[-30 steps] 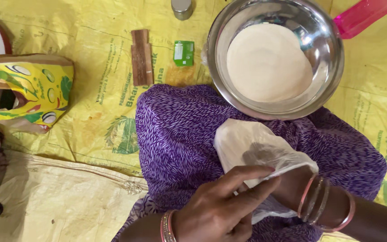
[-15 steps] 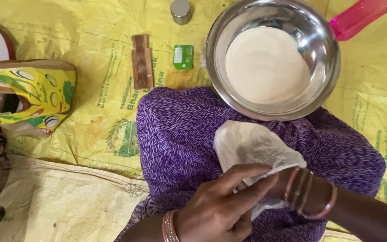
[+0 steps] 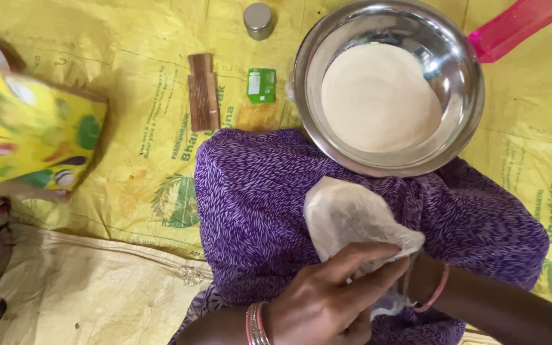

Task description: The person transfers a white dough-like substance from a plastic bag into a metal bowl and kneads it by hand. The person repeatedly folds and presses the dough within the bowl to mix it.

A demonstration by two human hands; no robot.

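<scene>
My left hand (image 3: 327,300), bangles at the wrist, lies with fingers stretched over a thin white round sheet (image 3: 346,214) and pinches its lower edge against my purple-clothed lap (image 3: 257,204). My right hand (image 3: 421,281) comes in from the right; only the wrist with a pink bangle shows, and its fingers are hidden under the sheet. Just beyond the lap stands a steel bowl (image 3: 303,96) holding a stack of pale round sheets (image 3: 378,96).
A yellow patterned bag (image 3: 33,137), blurred, is at the left. On the yellow sack mat (image 3: 129,179) lie a brown wooden piece (image 3: 202,91), a small green packet (image 3: 262,85) and a small steel container (image 3: 258,20). A pink plastic object (image 3: 519,25) is at top right. A beige sack (image 3: 78,294) lies at lower left.
My right wrist has slid further under the sheet, so fewer bangles show. The yellow bag at the left has shifted and is now blurred. My left hand stays on the sheet.
</scene>
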